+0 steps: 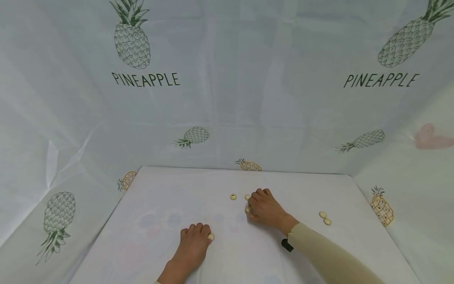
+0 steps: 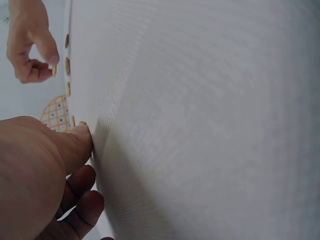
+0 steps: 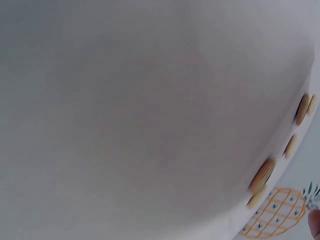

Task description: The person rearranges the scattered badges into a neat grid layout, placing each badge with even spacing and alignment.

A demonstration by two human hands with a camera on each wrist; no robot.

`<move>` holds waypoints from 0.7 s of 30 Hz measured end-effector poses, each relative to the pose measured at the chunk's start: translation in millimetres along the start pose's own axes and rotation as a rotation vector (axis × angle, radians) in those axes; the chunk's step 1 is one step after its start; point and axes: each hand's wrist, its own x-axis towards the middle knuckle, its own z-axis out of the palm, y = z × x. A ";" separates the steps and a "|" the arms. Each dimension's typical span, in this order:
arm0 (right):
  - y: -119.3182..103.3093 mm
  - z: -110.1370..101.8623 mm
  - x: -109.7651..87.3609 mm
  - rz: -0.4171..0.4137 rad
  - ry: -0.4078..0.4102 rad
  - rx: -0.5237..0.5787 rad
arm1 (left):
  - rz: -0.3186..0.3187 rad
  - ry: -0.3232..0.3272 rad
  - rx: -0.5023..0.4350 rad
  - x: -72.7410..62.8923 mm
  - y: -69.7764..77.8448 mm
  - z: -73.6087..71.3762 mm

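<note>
My left hand is low over the left middle of the table, its thumb and fingers pinching a small round pale wooden disc. In the left wrist view the thumb is down at the cloth, and the fingers curl below it. Farther forward, my right hand pinches another such disc between thumb and fingers. The left wrist view has this disc held on edge, slightly off the cloth. Just beyond those fingers lies a loose disc, with a dark-marked disc to its left.
To the right of my right forearm, two more discs lie side by side. A white cloth covers the table. Pineapple-printed sheets stand around its back and sides. A black object shows at the right cuff.
</note>
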 end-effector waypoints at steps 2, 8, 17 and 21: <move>-5.1 1.2 5.8 -0.004 -0.008 0.013 | -0.004 -0.001 -0.001 0.3 0.5 -0.8; -18.4 4.9 21.1 -0.018 -0.010 0.013 | -0.020 -0.012 -0.011 1.0 1.5 -2.6; -30.5 8.7 34.0 -0.015 -0.025 0.001 | -0.021 -0.001 0.010 1.4 1.2 -2.0; -34.2 9.7 37.5 0.003 -0.043 0.029 | -0.019 0.006 0.032 1.3 0.0 0.0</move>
